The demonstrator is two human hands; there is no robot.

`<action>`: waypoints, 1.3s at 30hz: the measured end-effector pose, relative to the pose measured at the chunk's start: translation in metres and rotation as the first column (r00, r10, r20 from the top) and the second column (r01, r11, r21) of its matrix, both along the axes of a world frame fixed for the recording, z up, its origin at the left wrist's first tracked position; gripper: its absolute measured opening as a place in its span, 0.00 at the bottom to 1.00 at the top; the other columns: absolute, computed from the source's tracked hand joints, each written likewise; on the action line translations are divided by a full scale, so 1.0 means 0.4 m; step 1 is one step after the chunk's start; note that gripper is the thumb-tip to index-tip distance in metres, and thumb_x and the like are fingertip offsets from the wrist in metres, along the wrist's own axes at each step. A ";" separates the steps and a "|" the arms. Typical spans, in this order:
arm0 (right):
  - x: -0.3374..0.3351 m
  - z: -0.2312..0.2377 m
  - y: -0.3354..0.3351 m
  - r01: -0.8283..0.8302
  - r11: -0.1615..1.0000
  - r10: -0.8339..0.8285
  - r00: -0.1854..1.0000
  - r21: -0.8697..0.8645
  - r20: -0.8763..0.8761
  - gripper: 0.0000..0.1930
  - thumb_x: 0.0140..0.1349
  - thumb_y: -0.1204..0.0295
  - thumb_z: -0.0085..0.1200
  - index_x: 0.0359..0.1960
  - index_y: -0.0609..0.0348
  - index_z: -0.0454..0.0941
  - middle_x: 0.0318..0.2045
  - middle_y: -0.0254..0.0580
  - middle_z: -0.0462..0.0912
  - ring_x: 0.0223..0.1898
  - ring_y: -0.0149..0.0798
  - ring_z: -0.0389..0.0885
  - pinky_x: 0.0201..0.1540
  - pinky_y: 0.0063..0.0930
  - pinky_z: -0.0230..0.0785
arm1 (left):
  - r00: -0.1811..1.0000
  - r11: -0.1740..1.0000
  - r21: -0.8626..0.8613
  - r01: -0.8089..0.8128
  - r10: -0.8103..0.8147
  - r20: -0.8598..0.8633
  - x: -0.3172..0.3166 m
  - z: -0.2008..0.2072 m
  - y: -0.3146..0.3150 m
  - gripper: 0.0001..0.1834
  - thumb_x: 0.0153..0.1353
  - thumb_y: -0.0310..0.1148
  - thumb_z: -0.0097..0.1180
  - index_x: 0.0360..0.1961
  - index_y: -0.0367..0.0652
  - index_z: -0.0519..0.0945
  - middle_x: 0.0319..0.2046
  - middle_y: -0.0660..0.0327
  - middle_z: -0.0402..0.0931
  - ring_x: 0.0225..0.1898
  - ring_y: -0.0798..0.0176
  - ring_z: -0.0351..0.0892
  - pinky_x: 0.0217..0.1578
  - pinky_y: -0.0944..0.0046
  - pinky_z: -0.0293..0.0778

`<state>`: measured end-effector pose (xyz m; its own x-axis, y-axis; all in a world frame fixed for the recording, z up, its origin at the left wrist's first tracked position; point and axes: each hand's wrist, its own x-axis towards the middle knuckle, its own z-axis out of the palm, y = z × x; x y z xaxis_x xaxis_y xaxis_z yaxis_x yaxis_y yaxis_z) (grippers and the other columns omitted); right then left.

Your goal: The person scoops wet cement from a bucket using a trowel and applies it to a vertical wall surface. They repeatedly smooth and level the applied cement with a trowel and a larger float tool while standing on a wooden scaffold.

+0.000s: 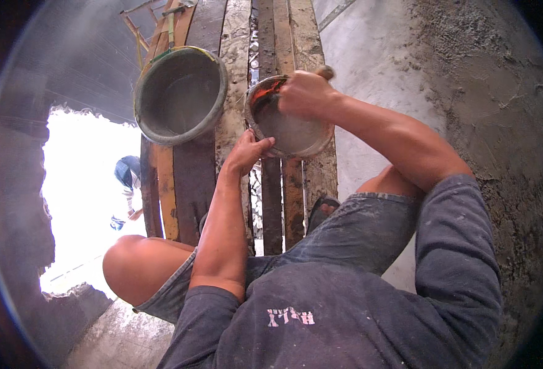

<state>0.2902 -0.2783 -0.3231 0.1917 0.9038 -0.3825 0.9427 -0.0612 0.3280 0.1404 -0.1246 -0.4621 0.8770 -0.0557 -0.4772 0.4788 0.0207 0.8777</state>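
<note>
My left hand (pixel 247 152) grips the near left rim of a small round bowl (pixel 314 151), thumb over the edge. Watery grey mix (pixel 293 132) lies inside it, and orange-red shows along its inner far left wall. My right hand (pixel 305 95) is closed, slightly blurred, over the bowl's far right side. Out of that fist sticks the rounded end of a wooden handle (pixel 325 72); the tool's working end is hidden, so its kind cannot be told. Left of the bowl stands a larger dark bucket (pixel 141 117) with grey residue or liquid inside.
Both vessels stand on a platform of spaced wooden planks (pixel 234 37), where I squat. A rough plastered wall (pixel 480 92) rises on the right. On the left, through a bright ragged opening (pixel 77 184), another person (pixel 128 175) bends down below. A wooden-handled tool (pixel 171 27) lies beyond the bucket.
</note>
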 end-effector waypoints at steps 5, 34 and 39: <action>0.051 0.048 -0.179 0.501 0.862 -0.481 0.856 0.078 -0.191 0.11 0.59 0.64 0.57 0.33 0.55 0.88 0.34 0.48 0.88 0.38 0.48 0.89 0.43 0.43 0.81 | 0.999 0.999 -0.039 -0.036 0.035 -0.023 0.005 0.009 0.005 0.19 0.65 0.38 0.64 0.45 0.30 0.78 0.37 0.56 0.82 0.35 0.63 0.80 0.39 0.61 0.77; -0.011 -0.047 -0.236 0.763 0.645 -0.693 0.606 0.040 -0.391 0.19 0.65 0.57 0.53 0.37 0.61 0.85 0.36 0.57 0.87 0.39 0.56 0.88 0.43 0.53 0.79 | 0.985 0.983 -0.152 -0.103 0.122 0.120 0.051 0.058 -0.017 0.23 0.64 0.40 0.67 0.50 0.32 0.76 0.41 0.57 0.81 0.40 0.63 0.78 0.41 0.61 0.76; -0.006 0.069 -0.155 0.752 0.656 -0.741 0.657 0.057 -0.136 0.18 0.64 0.54 0.57 0.38 0.56 0.88 0.38 0.51 0.89 0.42 0.52 0.89 0.44 0.48 0.81 | 0.993 0.990 -0.101 -0.094 0.101 0.063 0.044 0.013 0.008 0.19 0.66 0.35 0.64 0.52 0.34 0.76 0.43 0.58 0.81 0.41 0.64 0.78 0.43 0.61 0.75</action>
